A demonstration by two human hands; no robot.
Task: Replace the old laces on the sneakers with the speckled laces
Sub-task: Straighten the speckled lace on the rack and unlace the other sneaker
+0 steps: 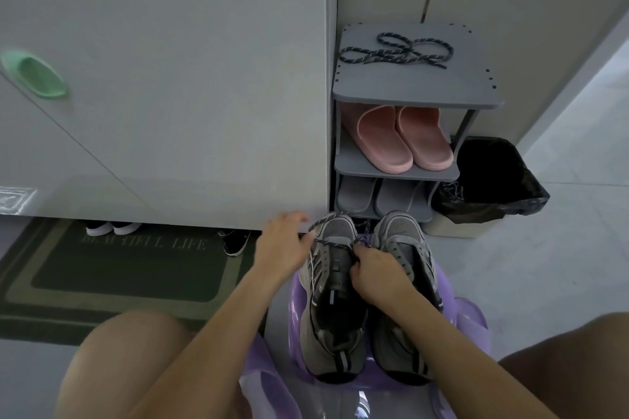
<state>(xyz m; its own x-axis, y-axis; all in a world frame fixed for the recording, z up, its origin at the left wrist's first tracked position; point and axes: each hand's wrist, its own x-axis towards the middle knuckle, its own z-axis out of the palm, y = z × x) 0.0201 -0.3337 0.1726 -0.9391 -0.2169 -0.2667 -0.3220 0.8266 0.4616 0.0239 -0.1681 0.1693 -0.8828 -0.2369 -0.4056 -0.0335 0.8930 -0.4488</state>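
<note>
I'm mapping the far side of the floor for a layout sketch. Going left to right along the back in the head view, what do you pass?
Green wall-mounted holder → white sneakers under the cabinet → black sneaker → grey shoe rack → black-lined bin.

The sneakers (335, 286) are made of grey mesh cloth with smooth dark trim, and the speckled lace (396, 53) is seen as braided cord. The stool (471, 320) is formed of glossy translucent purple plastic. Matt grey board is used for the rack (417, 88), smooth rubbery pink foam for the slippers (405, 141), and crinkled black film for the bin liner (493, 177).
</note>
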